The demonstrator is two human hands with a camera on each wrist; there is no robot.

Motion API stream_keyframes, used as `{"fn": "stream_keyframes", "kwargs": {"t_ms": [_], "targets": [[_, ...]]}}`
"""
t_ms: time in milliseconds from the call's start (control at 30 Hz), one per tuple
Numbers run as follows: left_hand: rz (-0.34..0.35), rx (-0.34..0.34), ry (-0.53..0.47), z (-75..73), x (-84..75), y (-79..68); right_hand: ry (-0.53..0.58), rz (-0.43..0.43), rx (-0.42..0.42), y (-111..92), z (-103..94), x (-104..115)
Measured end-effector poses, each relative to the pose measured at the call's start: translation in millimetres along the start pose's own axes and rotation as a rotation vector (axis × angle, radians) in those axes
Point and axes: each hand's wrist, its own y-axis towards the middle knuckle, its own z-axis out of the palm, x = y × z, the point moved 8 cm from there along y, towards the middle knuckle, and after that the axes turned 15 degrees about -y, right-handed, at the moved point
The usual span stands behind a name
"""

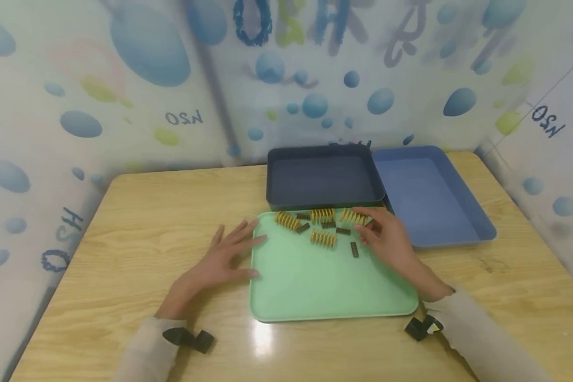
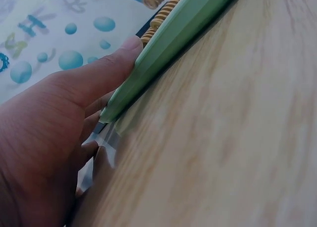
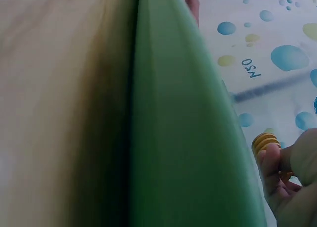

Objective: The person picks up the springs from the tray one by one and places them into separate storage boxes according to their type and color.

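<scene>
A light green tray [image 1: 315, 286] lies on the table with yellow coil springs and small dark coil springs on its far half. My right hand [image 1: 387, 239] pinches a yellow spring [image 1: 352, 216] at the tray's far right; in the right wrist view the spring's coils [image 3: 265, 142] show beside the thumb. One dark spring [image 1: 354, 249] lies just left of that hand. My left hand [image 1: 226, 257] rests at the tray's left edge, fingers spread; its thumb touches the rim in the left wrist view. Nearest to it is another yellow spring [image 1: 287, 220].
Behind the green tray stands a dark navy tray [image 1: 324, 204]. A blue tray [image 1: 434, 196] sits to its right. The wooden table [image 1: 172, 201] meets a patterned wall [image 1: 210, 143] at the back.
</scene>
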Motion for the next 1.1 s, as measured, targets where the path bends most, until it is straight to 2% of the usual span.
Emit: {"fn": "stream_keyframes", "kwargs": {"t_ms": [200, 433, 867, 1100], "targets": [[-0.001, -0.002, 0.000, 1.0, -1.4, -0.5, -0.019, -0.066, -0.020, 6.6, -9.8, 12.5], [-0.013, -0.002, 0.000, 0.7, -0.2, -3.9, -0.040, -0.154, -0.032, 25.7, -16.5, 26.3], [0.017, 0.000, 0.001, 1.4, -1.6, -1.9, -0.065, -0.110, 0.034, 60.9, -15.7, 30.5], [0.005, -0.005, 0.002, -1.0, -2.6, -0.6, 0.012, -0.068, 0.119, 84.2, -0.9, 29.3]]}}
